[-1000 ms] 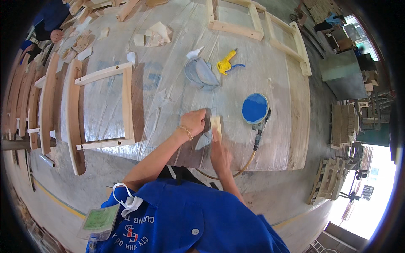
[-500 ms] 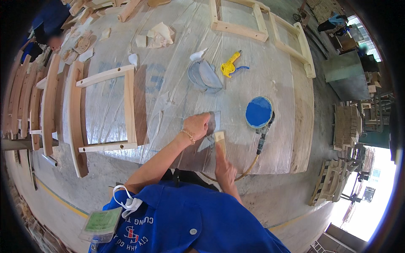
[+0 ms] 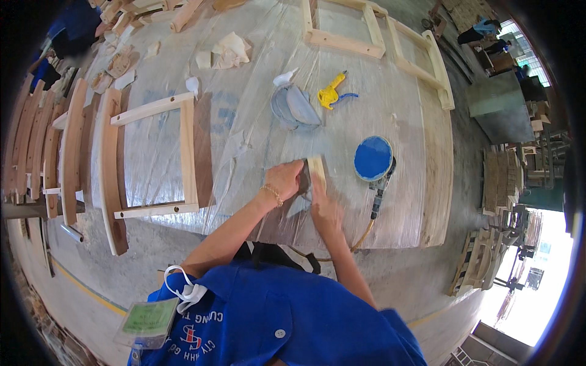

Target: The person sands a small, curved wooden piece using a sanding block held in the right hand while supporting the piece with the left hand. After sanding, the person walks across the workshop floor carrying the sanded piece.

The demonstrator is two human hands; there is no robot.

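Pale wood, a short flat strip (image 3: pixel 317 172), lies on the plastic-covered table (image 3: pixel 256 122) near its front edge, between the two hands. What the left hand (image 3: pixel 285 179) presses against the strip's side is hard to make out: a dark patch shows under its curled fingers, most of it hidden by the knuckles (it could be a sanding sheet, but I cannot tell). The right hand (image 3: pixel 323 210) is blurred; it lies on the strip's near end, and whether its fingers close round the wood or only rest flat on it does not show. Just right of the strip lies a sander with a round blue pad (image 3: pixel 373 158), its hose (image 3: pixel 360 235) running off the table edge and vanishing behind the right forearm. Further back are a stack of grey sanding discs (image 3: pixel 293 107) and a yellow air gun (image 3: pixel 331 94). An open wooden frame (image 3: pixel 152 158) lies to the left, its curved rail overhanging the edge
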